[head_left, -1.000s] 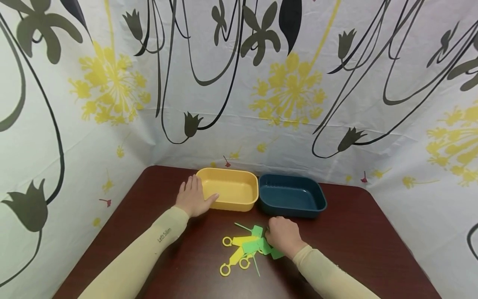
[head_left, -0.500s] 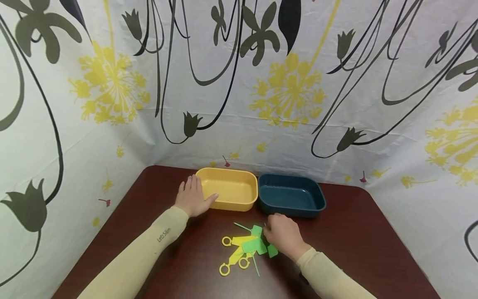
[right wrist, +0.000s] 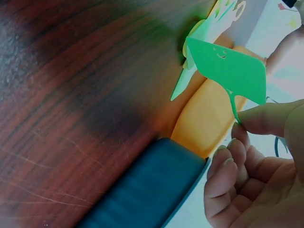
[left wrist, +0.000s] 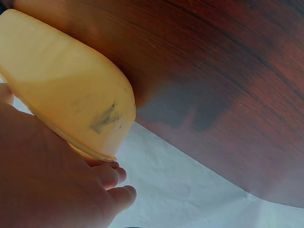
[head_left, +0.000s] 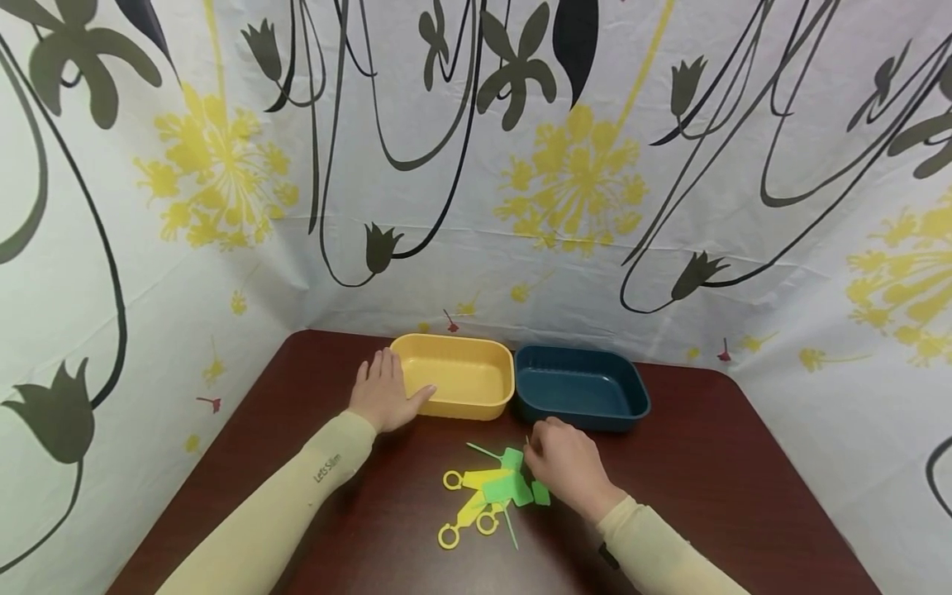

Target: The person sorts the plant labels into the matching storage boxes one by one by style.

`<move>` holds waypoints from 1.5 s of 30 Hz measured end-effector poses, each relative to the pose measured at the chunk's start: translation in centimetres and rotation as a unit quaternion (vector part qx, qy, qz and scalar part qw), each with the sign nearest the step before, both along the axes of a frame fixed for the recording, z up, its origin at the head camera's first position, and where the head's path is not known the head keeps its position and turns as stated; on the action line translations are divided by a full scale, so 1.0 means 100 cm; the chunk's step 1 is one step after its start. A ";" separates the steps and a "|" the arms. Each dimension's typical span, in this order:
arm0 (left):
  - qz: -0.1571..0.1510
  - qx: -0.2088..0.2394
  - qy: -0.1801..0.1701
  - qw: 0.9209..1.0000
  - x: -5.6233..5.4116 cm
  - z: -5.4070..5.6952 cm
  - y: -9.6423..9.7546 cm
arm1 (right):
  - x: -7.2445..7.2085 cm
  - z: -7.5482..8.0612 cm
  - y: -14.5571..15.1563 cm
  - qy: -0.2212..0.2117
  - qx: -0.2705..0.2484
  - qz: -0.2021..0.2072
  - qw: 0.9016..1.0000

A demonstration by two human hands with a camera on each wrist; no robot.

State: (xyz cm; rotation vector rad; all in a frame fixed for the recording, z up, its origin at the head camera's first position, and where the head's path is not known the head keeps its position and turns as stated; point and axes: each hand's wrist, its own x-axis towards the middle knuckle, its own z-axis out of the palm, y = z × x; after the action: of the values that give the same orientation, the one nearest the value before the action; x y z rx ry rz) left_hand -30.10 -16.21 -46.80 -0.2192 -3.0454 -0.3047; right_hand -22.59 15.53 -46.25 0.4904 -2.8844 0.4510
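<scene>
In the right wrist view, my right hand (right wrist: 261,175) pinches a green tag (right wrist: 232,71) by its thin stem, between thumb and index finger. The tag's flat part stands clear of the fingers. Seen from the head, that right hand (head_left: 571,467) is just right of a small pile with green tags (head_left: 500,489) and yellow ring-ended tags (head_left: 468,512). My left hand (head_left: 383,392) rests with straight fingers over the left rim of a yellow bin (head_left: 461,376). The left wrist view shows the bin's scuffed outer wall (left wrist: 71,80) beside the left hand (left wrist: 52,175).
A dark blue bin (head_left: 583,392) stands against the yellow one's right side, near the back of the brown table (head_left: 357,521). Patterned white cloth (head_left: 476,248) hangs behind and along both sides.
My right hand has lifted slightly up and away from the pile, and a green tag has come with it. The left hand and both bins stay where they were.
</scene>
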 end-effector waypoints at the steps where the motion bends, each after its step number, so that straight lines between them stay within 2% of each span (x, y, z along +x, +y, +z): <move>1: -0.001 0.001 0.002 1.000 0.000 0.000 0.000 | 0.001 0.001 0.000 0.008 -0.001 0.001 1.000; 9: 0.000 0.001 0.008 1.000 -0.008 -0.012 -0.003 | 0.000 0.010 0.003 0.101 -0.022 0.028 0.994; 17: 0.003 -0.006 0.002 1.000 -0.009 -0.013 -0.002 | -0.004 0.013 0.006 0.146 -0.049 0.043 0.987; 28: 0.008 -0.008 -0.003 1.000 -0.003 -0.004 0.001 | -0.015 0.026 0.011 0.176 -0.068 0.040 0.981; 39: 0.003 -0.002 -0.002 1.000 -0.011 -0.014 -0.003 | -0.034 0.044 0.017 0.185 -0.095 0.021 0.978; 45: 0.002 -0.002 -0.002 1.000 -0.009 -0.012 -0.003 | -0.043 0.047 0.018 0.188 -0.097 0.016 0.977</move>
State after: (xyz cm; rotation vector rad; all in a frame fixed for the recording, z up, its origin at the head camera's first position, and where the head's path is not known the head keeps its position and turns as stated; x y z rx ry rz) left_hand -30.97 -16.51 -48.05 -0.2118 -3.0496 -0.2982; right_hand -26.91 17.37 -41.55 0.5247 -2.4443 0.5687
